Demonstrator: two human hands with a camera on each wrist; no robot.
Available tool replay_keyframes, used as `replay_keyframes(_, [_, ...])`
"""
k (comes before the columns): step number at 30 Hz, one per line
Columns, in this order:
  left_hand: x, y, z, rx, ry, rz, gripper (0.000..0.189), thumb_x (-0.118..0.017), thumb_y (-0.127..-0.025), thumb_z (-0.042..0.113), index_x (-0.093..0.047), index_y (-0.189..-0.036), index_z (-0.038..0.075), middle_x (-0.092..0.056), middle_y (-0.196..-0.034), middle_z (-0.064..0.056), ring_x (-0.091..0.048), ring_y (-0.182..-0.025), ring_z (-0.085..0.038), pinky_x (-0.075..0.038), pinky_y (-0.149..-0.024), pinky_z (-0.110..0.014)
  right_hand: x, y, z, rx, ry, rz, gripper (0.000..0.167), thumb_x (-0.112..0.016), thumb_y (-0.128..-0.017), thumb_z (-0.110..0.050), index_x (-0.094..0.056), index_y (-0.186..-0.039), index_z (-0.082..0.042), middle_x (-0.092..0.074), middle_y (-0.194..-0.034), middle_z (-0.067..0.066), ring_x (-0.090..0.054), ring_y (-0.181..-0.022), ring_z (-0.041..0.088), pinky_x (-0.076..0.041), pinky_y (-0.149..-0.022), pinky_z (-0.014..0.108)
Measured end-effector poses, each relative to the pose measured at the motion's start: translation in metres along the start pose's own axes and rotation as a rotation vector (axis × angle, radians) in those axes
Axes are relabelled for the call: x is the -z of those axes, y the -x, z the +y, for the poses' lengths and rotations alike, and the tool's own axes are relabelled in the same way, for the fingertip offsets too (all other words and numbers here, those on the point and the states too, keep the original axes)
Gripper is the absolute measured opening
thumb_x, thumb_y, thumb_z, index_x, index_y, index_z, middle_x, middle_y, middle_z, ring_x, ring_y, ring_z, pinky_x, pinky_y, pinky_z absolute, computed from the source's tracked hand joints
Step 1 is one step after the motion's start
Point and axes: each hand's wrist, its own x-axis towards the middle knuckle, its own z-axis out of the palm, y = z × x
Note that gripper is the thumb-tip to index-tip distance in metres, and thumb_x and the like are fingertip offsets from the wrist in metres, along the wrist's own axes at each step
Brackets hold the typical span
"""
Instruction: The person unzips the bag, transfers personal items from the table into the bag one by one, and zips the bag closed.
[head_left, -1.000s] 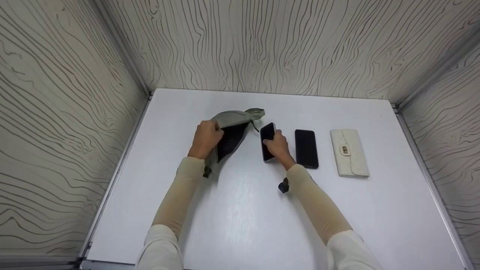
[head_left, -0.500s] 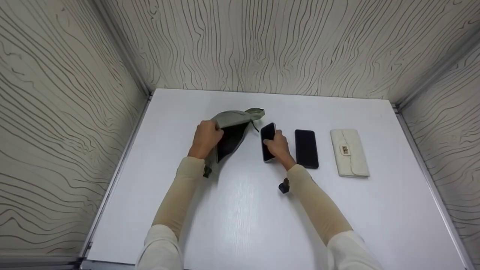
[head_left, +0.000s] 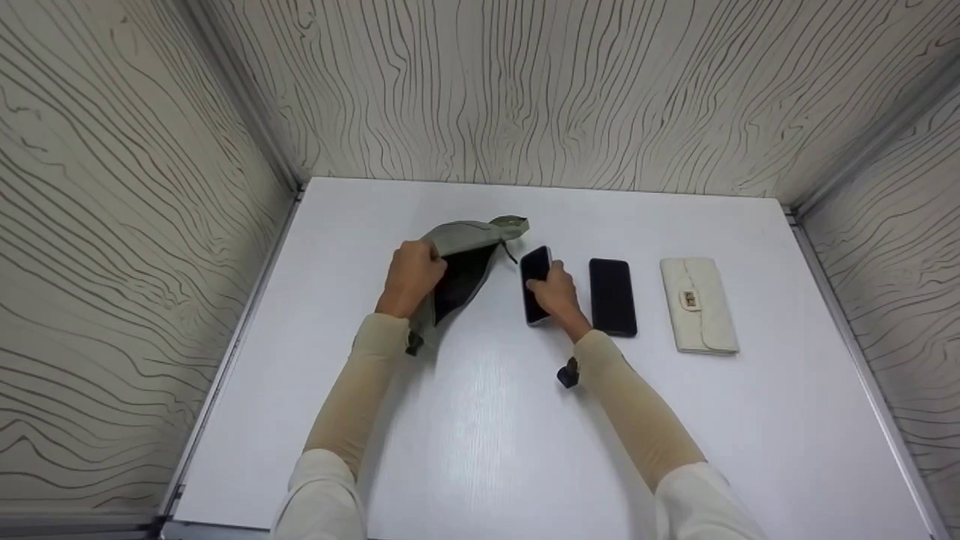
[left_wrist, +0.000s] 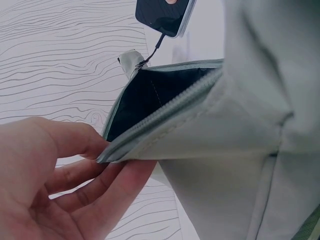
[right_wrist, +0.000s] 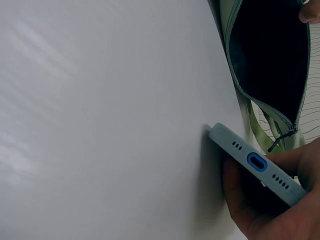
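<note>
A grey-green zippered bag [head_left: 465, 236] stands at the left of the table, its mouth gaping and the inside dark. My left hand [head_left: 411, 276] pinches the bag's zipper edge between thumb and fingers, as the left wrist view shows at the opening's corner [left_wrist: 117, 150]. To the right of the bag, my right hand [head_left: 557, 291] grips a smartphone [head_left: 535, 264], thumb across its screen. The right wrist view shows the phone's pale case [right_wrist: 235, 144] with a blue-rimmed charging port, held close over the table. A dark zipper pull [right_wrist: 280, 138] hangs at the bag's near end.
Right of my right hand lies a second black smartphone [head_left: 613, 298]. Farther right is a cream wallet [head_left: 700, 306] with a metal clasp. Wood-grain-patterned walls [head_left: 480, 90] enclose the white table [head_left: 480, 435] at the back and both sides.
</note>
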Motion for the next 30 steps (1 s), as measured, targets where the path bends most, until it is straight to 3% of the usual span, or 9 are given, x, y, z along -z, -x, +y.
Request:
replay_keyframes(15, [-0.0004,0.0021,0.0004,0.021,0.034,-0.002,0.041,-0.059,-0.094,0.001,-0.037,-0.063,0.017,-0.035,-0.058,0.005,-0.034,-0.051,-0.011,-0.03,-0.047,-0.027,0.0033,0.0018,-0.001,-0.036,-0.025,-0.005,0.061,-0.063,-0.103,-0.023,-0.039,-0.149,0.008,-0.058,-0.14,0.031,-0.062,-0.126,0.043,-0.052,-0.106,0.054])
replay_keyframes(25, [0.0002,0.002,0.0016,0.035,0.0,-0.013,0.033,-0.061,-0.095,0.003,-0.047,-0.067,0.014,-0.046,-0.061,0.002,-0.043,-0.054,-0.013,-0.036,-0.05,-0.028,0.0053,0.0023,-0.0032,-0.022,-0.033,0.002,0.061,-0.062,-0.103,-0.024,-0.039,-0.149,0.01,-0.057,-0.14,0.032,-0.061,-0.127,0.043,-0.051,-0.108,0.054])
replay_keyframes(30, [0.0,0.0022,0.002,0.043,0.009,-0.012,0.034,-0.06,-0.095,0.003,-0.046,-0.066,0.014,-0.045,-0.061,0.002,-0.043,-0.053,-0.013,-0.035,-0.049,-0.028,0.0066,0.0023,-0.0053,-0.004,-0.034,0.017,0.063,-0.063,-0.102,-0.024,-0.039,-0.149,0.011,-0.058,-0.139,0.032,-0.061,-0.127,0.043,-0.05,-0.108,0.054])
